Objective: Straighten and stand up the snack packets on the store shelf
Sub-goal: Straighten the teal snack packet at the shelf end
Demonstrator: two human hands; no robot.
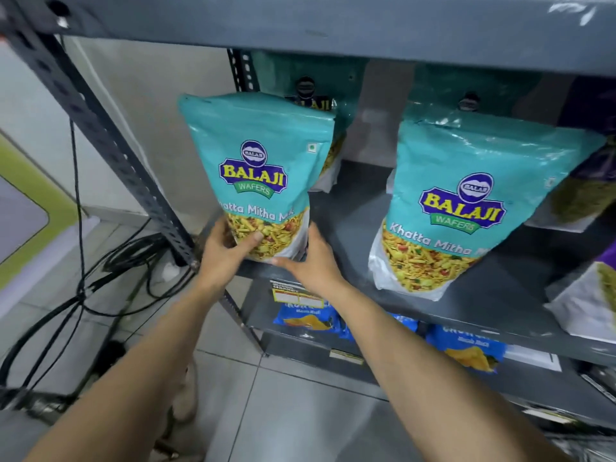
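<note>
A teal Balaji Khatta Mitha Mix packet point(258, 161) stands upright at the left end of the grey metal shelf point(350, 208). My left hand point(226, 255) grips its bottom left corner, thumb across the front. My right hand point(313, 261) presses against its bottom right corner. A second teal packet point(466, 208) stands to the right, leaning slightly. Another teal packet point(320, 105) stands behind the first, mostly hidden.
Purple packets point(590, 168) sit at the shelf's right end. Blue chip packets point(310, 320) fill the shelf below. The perforated grey upright point(110, 141) stands left of my hands. Black cables point(110, 261) trail over the tiled floor on the left.
</note>
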